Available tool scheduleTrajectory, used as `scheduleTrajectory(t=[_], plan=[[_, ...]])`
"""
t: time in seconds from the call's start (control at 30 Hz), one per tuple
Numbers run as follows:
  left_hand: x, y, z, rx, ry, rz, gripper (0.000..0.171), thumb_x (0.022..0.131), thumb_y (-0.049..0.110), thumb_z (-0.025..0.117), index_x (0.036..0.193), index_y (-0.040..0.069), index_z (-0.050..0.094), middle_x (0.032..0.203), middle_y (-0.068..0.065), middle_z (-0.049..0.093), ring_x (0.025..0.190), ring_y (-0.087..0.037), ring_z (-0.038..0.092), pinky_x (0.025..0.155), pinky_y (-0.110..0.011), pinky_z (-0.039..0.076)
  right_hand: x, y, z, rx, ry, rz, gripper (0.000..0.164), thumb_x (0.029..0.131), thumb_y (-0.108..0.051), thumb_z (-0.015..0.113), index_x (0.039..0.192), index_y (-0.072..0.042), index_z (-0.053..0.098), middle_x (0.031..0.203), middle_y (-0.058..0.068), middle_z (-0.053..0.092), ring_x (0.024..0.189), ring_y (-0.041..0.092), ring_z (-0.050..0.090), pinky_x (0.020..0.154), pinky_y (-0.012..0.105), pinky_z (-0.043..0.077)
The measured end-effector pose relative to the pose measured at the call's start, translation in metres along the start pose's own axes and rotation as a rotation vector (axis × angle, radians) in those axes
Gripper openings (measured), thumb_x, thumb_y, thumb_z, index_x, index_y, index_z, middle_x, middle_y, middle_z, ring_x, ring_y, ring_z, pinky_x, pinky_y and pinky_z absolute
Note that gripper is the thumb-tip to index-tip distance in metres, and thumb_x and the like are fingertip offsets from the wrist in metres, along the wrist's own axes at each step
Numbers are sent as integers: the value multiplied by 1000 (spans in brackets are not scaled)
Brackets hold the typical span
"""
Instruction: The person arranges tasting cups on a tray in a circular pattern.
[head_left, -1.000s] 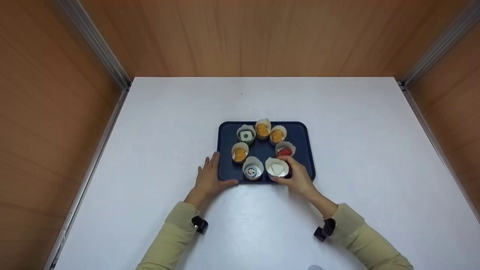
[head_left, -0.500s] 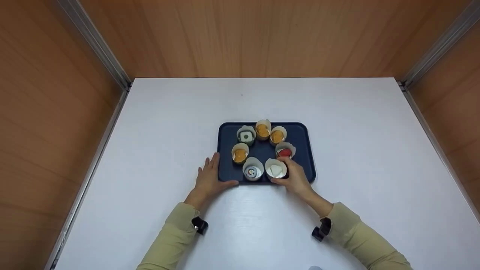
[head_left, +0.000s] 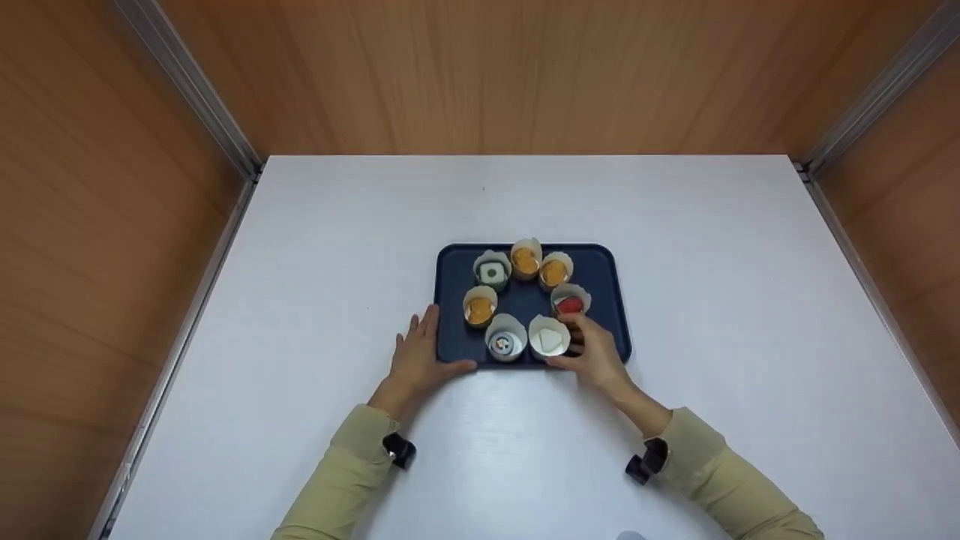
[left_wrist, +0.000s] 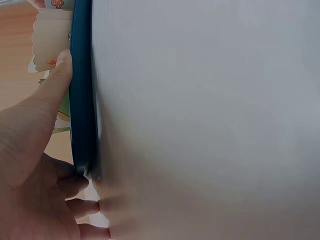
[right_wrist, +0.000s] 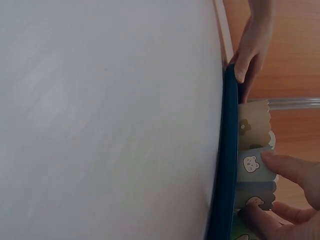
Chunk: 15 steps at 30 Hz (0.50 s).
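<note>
In the head view, a dark blue tray (head_left: 528,300) carries several paper baking cups set in a ring. My left hand (head_left: 415,360) rests at its front left corner, fingers straight along the left side and thumb on the front edge. With thumb and fingers, my right hand (head_left: 598,354) holds a paper cup (head_left: 550,337) with a white piece inside, at the tray's front. A bear face shows on the wall of that cup (right_wrist: 252,167) in the right wrist view. Left of it stands a cup with a round, patterned piece (head_left: 506,337). Behind it is a cup with a red piece (head_left: 570,303).
Three cups with orange pieces, one of them an orange-filled cup (head_left: 480,307) at the left, and a cup with a square pale green piece (head_left: 492,271) complete the ring. The white table (head_left: 360,225) meets wooden walls (head_left: 480,75) behind and at both sides.
The cup with the white piece has shifted slightly left, close beside the cup with the round piece. My right fingers have spread a little. My left hand stays on the tray.
</note>
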<state>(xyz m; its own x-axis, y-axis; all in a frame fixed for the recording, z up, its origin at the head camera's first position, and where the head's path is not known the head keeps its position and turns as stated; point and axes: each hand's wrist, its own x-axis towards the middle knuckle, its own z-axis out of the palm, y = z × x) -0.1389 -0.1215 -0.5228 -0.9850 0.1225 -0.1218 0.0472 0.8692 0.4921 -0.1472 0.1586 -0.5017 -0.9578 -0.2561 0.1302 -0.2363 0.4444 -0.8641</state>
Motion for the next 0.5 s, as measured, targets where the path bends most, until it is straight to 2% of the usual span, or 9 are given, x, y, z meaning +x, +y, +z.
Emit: scheduleTrajectory(t=[0.1,0.2,0.3,0.43,0.5], plan=[[0,0,0,3,0,-5,114,63,66,63,143,5,8,146,-12,14,131,-34,11,102,-55,13,-2,-2,-3,23,4,6,57,60,3,78,111,5,52,108,18,55,95,31,56,78,34,49],[-1,0,0,10,-1,-9,114,63,67,62,143,6,8,146,-11,13,132,-33,11,102,-54,13,-6,-21,-10,57,0,26,56,62,7,76,111,10,50,108,24,53,97,37,54,81,40,47],[-1,0,-1,27,-2,-12,114,63,67,62,143,6,8,146,-11,14,132,-33,11,102,-54,14,-9,-24,-16,35,1,33,54,65,4,75,112,9,50,110,23,53,98,37,53,82,43,46],[-1,1,-3,50,0,-18,113,63,66,63,142,3,11,145,-14,18,131,-35,14,101,-55,17,-8,-9,-20,-24,24,12,54,66,-3,76,113,4,52,112,18,55,98,32,55,81,40,47],[-2,2,-4,54,-1,-22,112,64,65,63,141,1,13,144,-17,20,130,-37,16,100,-55,18,-10,-7,-24,-34,45,-8,53,67,-4,76,113,5,52,111,19,55,98,33,55,80,42,47]])
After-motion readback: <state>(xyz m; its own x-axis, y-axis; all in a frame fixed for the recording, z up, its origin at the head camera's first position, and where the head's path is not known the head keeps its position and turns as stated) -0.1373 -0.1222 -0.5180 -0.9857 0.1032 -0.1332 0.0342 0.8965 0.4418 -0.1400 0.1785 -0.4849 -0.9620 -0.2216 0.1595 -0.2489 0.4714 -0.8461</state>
